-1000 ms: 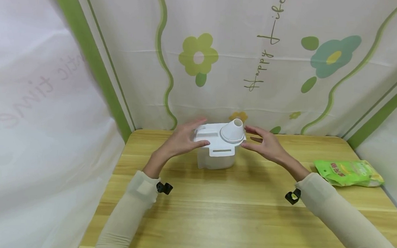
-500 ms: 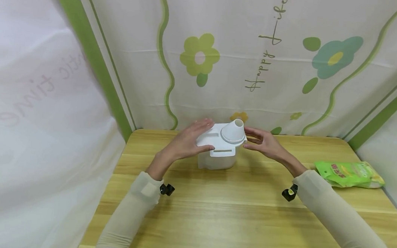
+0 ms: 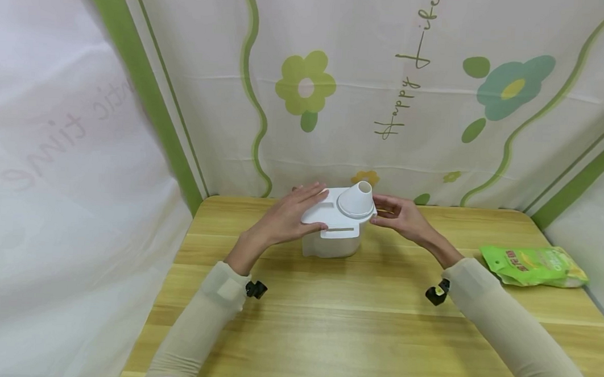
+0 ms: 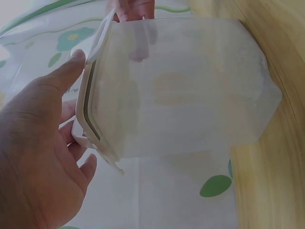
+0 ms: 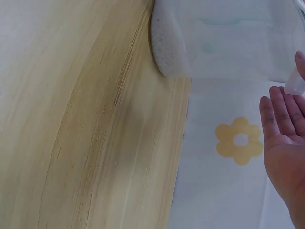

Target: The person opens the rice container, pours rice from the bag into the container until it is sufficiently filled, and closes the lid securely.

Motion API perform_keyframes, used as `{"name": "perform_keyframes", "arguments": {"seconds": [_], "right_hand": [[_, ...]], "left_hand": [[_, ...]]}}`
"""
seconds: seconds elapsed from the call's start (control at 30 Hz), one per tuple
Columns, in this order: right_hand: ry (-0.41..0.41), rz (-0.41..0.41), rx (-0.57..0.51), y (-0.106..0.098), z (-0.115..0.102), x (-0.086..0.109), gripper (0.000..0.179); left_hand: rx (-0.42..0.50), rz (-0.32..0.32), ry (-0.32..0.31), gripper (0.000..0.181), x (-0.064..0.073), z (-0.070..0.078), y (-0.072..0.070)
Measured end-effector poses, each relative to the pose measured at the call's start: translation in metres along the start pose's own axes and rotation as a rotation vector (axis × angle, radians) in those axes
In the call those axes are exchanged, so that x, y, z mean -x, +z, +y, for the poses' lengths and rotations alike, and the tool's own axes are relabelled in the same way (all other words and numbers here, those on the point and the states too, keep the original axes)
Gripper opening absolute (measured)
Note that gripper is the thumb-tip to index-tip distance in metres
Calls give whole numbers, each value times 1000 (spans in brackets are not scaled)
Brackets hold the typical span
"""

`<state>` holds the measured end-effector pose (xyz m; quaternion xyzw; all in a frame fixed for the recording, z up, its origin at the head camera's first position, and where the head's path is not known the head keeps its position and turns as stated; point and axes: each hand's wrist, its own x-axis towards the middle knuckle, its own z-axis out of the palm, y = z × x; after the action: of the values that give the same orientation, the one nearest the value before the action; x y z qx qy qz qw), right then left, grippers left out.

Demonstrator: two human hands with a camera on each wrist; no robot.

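Observation:
A translucent plastic storage container [image 4: 176, 90] with a white lid [image 3: 313, 215] stands at the back of the wooden table. On the lid's right part sits a white cone [image 3: 356, 200] with an open top. My left hand [image 3: 286, 213] holds the lid's left end, fingers across the top and thumb at the front edge by the slotted clip [image 3: 339, 231]. At the opposite end my right hand [image 3: 400, 217] pinches the lid's edge; in the right wrist view a small whitish tab [image 5: 294, 84] lies between thumb and fingers. White grainy stuff [image 5: 167, 50] shows at the container's bottom.
A green food packet [image 3: 534, 265] lies on the table [image 3: 335, 338] at the right. A white printed curtain [image 3: 417, 137] hangs directly behind the container, with more white cloth [image 3: 76, 199] at both sides.
My left hand has moved right, its fingers now farther over the lid. My right hand has closed in on the lid's right edge. The container has stayed in place.

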<state>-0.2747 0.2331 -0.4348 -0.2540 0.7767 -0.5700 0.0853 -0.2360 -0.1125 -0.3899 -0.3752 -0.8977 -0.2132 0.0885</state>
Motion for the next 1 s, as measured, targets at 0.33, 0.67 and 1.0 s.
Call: {"name": "perform_keyframes", "arguments": {"seconds": [0.33,0.67,1.0], "right_hand": [[-24,44,53,-2,0,-8,59],[-99,49,124,-5,-2,-13,57],[-167,-90,214,-29,-11,-15,54]], "left_hand": [[-7,10,3,81,0,-1,-1],[27,-3,-19,82,-1,-1,-2],[42,-21,-43,82,-1,2,-3]]}}
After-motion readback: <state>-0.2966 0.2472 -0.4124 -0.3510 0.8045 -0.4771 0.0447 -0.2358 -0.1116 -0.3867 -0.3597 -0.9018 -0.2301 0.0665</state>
